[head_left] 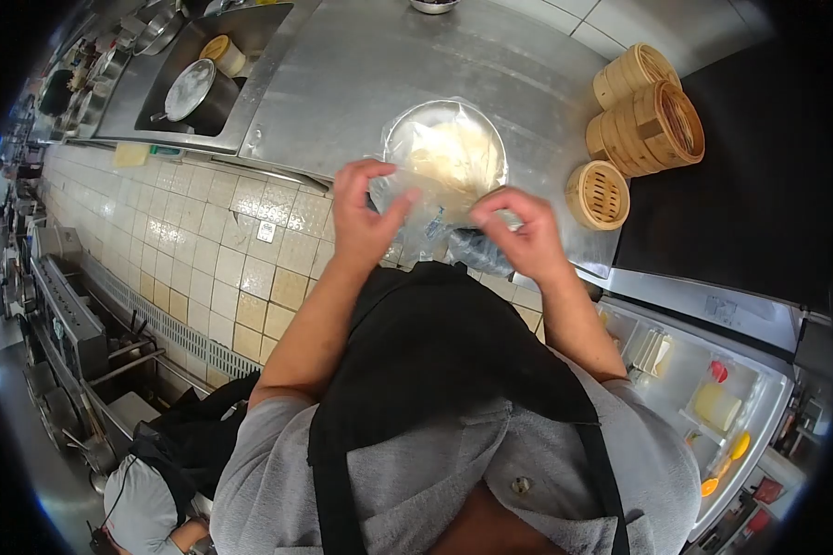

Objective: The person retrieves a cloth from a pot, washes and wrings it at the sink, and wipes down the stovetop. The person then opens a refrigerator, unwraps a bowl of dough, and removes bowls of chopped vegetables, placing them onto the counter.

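A round metal bowl (498,139) stands near the front edge of the steel counter. Over it lies a clear plastic bag (426,208) with pale, cream-coloured contents (449,153) inside; their kind I cannot make out. At the bag's left side is my left hand (366,215), its thumb and fingers apart and touching the film. My right hand (528,236) has curled fingers closed on the bag's near right edge. The bag's loose end, with blue print, hangs toward my apron. A dark plastic bundle (478,252) sits below the right hand.
Bamboo steamers (634,129) are stacked on the counter's right, with a smaller steamer (598,195) in front. A sink (146,116) with pots lies left. An open fridge drawer or door (694,398) is at lower right. Another person (148,495) works behind, lower left.
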The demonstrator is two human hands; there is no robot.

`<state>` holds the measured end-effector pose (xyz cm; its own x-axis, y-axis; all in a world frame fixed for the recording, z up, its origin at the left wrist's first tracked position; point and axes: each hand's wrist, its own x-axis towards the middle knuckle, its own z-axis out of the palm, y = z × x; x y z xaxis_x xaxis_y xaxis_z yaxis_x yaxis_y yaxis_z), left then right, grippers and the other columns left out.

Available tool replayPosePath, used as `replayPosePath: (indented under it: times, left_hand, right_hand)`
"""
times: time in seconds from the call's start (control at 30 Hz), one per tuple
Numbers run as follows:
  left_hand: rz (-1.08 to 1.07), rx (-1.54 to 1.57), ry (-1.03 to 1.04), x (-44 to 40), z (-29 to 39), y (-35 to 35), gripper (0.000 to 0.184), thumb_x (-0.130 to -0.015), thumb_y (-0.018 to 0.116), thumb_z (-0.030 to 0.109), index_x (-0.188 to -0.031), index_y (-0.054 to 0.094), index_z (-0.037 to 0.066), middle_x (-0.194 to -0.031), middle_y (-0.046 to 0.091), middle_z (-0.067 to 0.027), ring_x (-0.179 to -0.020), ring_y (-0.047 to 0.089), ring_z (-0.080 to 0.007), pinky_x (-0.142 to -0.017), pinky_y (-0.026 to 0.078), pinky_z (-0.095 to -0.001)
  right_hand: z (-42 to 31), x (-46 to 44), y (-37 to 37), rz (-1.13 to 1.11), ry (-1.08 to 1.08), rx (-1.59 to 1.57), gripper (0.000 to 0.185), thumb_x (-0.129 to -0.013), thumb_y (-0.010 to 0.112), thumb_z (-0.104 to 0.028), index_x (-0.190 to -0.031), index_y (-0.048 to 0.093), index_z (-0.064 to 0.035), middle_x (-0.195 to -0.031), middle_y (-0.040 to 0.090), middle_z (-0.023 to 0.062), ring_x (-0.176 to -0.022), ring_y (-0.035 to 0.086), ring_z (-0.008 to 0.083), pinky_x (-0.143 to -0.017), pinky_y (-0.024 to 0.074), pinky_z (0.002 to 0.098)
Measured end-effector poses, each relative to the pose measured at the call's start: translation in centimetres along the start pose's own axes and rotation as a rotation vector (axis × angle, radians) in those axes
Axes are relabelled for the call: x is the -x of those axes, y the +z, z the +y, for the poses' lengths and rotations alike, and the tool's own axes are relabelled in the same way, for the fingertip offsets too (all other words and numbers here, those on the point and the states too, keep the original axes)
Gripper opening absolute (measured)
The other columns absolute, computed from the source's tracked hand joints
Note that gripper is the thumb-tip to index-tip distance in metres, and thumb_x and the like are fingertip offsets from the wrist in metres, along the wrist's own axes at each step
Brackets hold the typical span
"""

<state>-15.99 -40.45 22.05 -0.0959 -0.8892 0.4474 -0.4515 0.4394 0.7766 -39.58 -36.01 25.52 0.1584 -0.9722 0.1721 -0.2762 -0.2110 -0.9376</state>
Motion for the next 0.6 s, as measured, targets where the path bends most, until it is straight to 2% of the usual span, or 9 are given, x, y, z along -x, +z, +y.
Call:
replayPosePath:
  times: [0.13, 0.23, 0.3, 0.33, 0.4, 0.43, 0.5, 0.57, 0.6]
  left_hand:
    - [-0.008, -0.347, 0.098, -0.2, -0.3, 0.6, 0.027, -0.076, 0.072, 0.011, -0.101, 0.063, 0.007, -0.104, 0.060, -0.0101, -0.097, 0.056, -0.0283, -0.086, 0.043, -0.0365]
    - [-0.024, -0.396, 0.095, -0.8, -3.8, -0.3, 0.019, -0.071, 0.073, 0.011, -0.088, 0.064, 0.008, -0.089, 0.061, -0.0075, -0.090, 0.057, -0.0285, -0.082, 0.045, -0.0412]
    - [0.084, -0.232, 0.003, -1.3, -4.4, -1.2, 0.013, -0.073, 0.072, 0.007, -0.083, 0.063, 0.007, -0.083, 0.062, -0.0059, -0.083, 0.058, -0.0250, -0.075, 0.046, -0.0360]
    - [0.082, -0.234, -0.002, -1.6, -4.3, -1.5, 0.013, -0.073, 0.072, 0.007, -0.083, 0.063, 0.007, -0.083, 0.062, -0.0059, -0.083, 0.058, -0.0250, -0.075, 0.046, -0.0360]
    - [0.205, -0.005, -0.211, -2.8, -3.7, -2.3, 0.012, -0.075, 0.070, 0.005, -0.084, 0.063, 0.007, -0.081, 0.061, -0.0058, -0.078, 0.057, -0.0211, -0.067, 0.045, -0.0310]
    - [0.211, 0.049, -0.333, -3.4, -2.9, -2.7, 0.011, -0.076, 0.069, 0.003, -0.085, 0.062, 0.007, -0.083, 0.060, -0.0054, -0.078, 0.056, -0.0179, -0.064, 0.044, -0.0279]
    - [0.242, 0.034, -0.298, -4.3, -2.6, -3.0, 0.012, -0.076, 0.070, 0.003, -0.086, 0.062, 0.006, -0.085, 0.060, -0.0054, -0.078, 0.057, -0.0174, -0.064, 0.044, -0.0281]
    - [0.271, 0.022, -0.259, -5.0, -1.7, -3.3, 0.013, -0.076, 0.070, 0.004, -0.086, 0.062, 0.006, -0.087, 0.060, -0.0053, -0.079, 0.057, -0.0170, -0.065, 0.044, -0.0284]
    - [0.293, -0.030, -0.092, -5.1, -0.1, -3.6, 0.015, -0.076, 0.071, 0.005, -0.088, 0.062, 0.006, -0.089, 0.060, -0.0058, -0.079, 0.057, -0.0173, -0.066, 0.045, -0.0285]
  right_hand:
    - [3.0, -0.7, 2.5, -0.271, 0.181, 0.068, 0.013, -0.086, 0.067, -0.015, -0.090, 0.068, -0.0022, -0.087, 0.069, 0.0089, -0.078, 0.064, 0.0181, -0.069, 0.0495, 0.0296]
    - [5.4, -0.8, 2.8, -0.197, 0.195, 0.164, 0.016, -0.087, 0.065, -0.017, -0.093, 0.069, -0.0017, -0.090, 0.070, 0.0100, -0.082, 0.064, 0.0244, -0.074, 0.0504, 0.0346]
    - [6.3, -1.0, 2.0, 0.011, -0.007, 0.387, 0.020, -0.088, 0.063, -0.016, -0.102, 0.068, -0.0026, -0.105, 0.068, 0.0143, -0.100, 0.062, 0.0313, -0.087, 0.0483, 0.0384]
    - [6.6, -1.2, 1.7, 0.008, -0.004, 0.386, 0.020, -0.088, 0.063, -0.016, -0.102, 0.068, -0.0026, -0.105, 0.068, 0.0143, -0.100, 0.062, 0.0313, -0.087, 0.0483, 0.0384]
    - [6.9, -1.9, 1.2, 0.227, -0.027, 0.501, 0.026, -0.088, 0.062, -0.015, -0.110, 0.066, -0.0039, -0.121, 0.061, 0.0178, -0.117, 0.054, 0.0350, -0.098, 0.0430, 0.0400]
    - [6.8, -2.3, 1.1, 0.226, -0.029, 0.501, 0.026, -0.088, 0.062, -0.015, -0.110, 0.066, -0.0039, -0.121, 0.061, 0.0178, -0.117, 0.054, 0.0350, -0.098, 0.0430, 0.0400]
    - [6.1, -2.9, 0.8, 0.281, -0.062, 0.663, 0.032, -0.087, 0.063, -0.014, -0.117, 0.063, -0.0044, -0.130, 0.055, 0.0194, -0.124, 0.049, 0.0366, -0.103, 0.0399, 0.0401]
    - [5.1, -3.0, 0.6, 0.274, -0.105, 0.635, 0.029, -0.085, 0.064, -0.012, -0.113, 0.064, -0.0038, -0.127, 0.057, 0.0185, -0.121, 0.051, 0.0363, -0.100, 0.0416, 0.0406]
    - [4.5, -2.9, 0.7, 0.265, -0.145, 0.606, 0.027, -0.083, 0.065, -0.010, -0.110, 0.065, -0.0032, -0.124, 0.059, 0.0176, -0.117, 0.054, 0.0361, -0.097, 0.0433, 0.0411]
